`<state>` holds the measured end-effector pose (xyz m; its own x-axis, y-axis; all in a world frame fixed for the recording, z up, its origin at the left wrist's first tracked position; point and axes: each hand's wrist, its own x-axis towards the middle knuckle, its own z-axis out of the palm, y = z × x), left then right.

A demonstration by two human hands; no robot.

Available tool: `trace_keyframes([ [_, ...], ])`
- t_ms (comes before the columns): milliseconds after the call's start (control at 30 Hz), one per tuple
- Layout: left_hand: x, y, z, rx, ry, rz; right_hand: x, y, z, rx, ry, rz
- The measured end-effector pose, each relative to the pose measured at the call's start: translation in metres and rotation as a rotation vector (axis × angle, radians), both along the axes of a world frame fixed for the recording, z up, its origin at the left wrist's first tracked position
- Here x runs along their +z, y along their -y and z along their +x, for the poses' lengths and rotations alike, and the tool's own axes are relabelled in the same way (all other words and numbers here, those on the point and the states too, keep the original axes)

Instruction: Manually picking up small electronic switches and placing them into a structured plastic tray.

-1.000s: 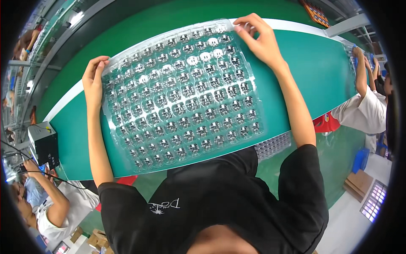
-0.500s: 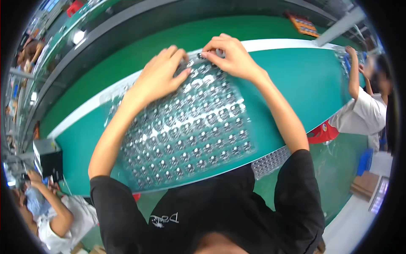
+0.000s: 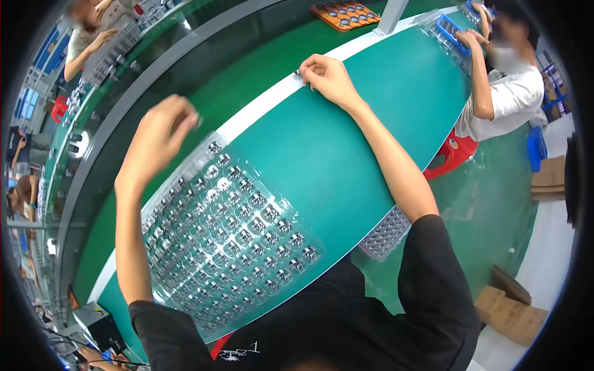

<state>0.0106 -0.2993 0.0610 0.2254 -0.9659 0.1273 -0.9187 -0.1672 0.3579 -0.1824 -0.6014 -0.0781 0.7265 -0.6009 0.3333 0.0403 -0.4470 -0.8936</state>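
A clear plastic blister tray lies on the green tabletop in front of me, its rows of pockets filled with small shiny metal-and-black parts. My left hand is raised beyond the tray's left far edge. Its fingers are closed in a pinch and blurred, with a small pale, shiny bit at the tips that I cannot make out. At the table's white far rim, my right hand pinches a small metal part between thumb and fingers, apart from the tray.
An orange tray of round parts lies beyond the table beside a grey post. At the right, a co-worker handles a blue frame. A red stool and another filled tray are below the near edge.
My view has turned, and the tray now appears lower and further left. Both hands have come away from the tray's far edge and moved apart.
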Motion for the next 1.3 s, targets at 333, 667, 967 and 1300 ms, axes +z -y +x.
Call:
trace_keyframes([
  [333,-0.079,0.258,0.030,-0.280,-0.039,-0.408,0.006,-0.015,0.007,-0.034,-0.042,-0.156],
  [667,-0.120,0.385,0.025,-0.190,-0.151,-0.557,0.003,-0.017,0.010,-0.010,-0.023,-0.317],
  [967,-0.119,0.406,0.013,-0.097,-0.131,-0.473,0.003,-0.021,0.013,-0.030,0.014,-0.341],
  [1300,-0.108,0.400,0.014,-0.075,0.053,-0.468,-0.002,-0.017,0.016,-0.040,0.007,-0.378],
])
